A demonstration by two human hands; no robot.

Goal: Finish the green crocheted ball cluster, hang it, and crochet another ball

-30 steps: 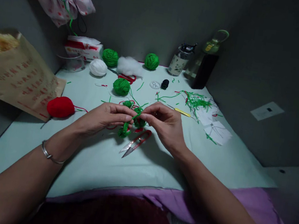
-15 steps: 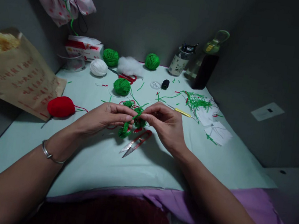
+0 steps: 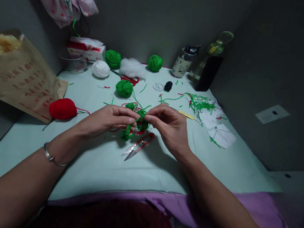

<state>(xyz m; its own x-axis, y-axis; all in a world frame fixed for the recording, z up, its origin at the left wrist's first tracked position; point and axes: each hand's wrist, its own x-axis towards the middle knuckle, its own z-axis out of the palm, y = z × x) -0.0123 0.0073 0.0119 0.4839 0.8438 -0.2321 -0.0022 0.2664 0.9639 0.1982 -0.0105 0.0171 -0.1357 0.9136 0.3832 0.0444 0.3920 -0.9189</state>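
Note:
Between both hands is a green crocheted piece [image 3: 127, 133], part of it hanging down in a curl below the fingers. My left hand [image 3: 108, 120] pinches it from the left, thumb against fingers. From the other side my right hand [image 3: 168, 126] pinches at its right end, thumb and forefinger together; whether a strand lies in that pinch is too small to make out. Red-handled thread snips [image 3: 138, 147] lie on the table just below the hands, blades toward me. Red and green yarn bits lie behind the piece, partly hidden by the fingers.
Green yarn balls [image 3: 124, 88], a white ball [image 3: 101, 69] and red-handled scissors [image 3: 130, 80] lie behind the hands. Left are a red ball [image 3: 63, 109] and a paper bag [image 3: 24, 77]. Right are a yellow crochet hook [image 3: 186, 115], yarn scraps [image 3: 200, 105] and bottles [image 3: 182, 61].
Both hands keep nearly the same place and grip on the green crocheted piece. The whole view has shifted very slightly; nothing on the table has visibly moved.

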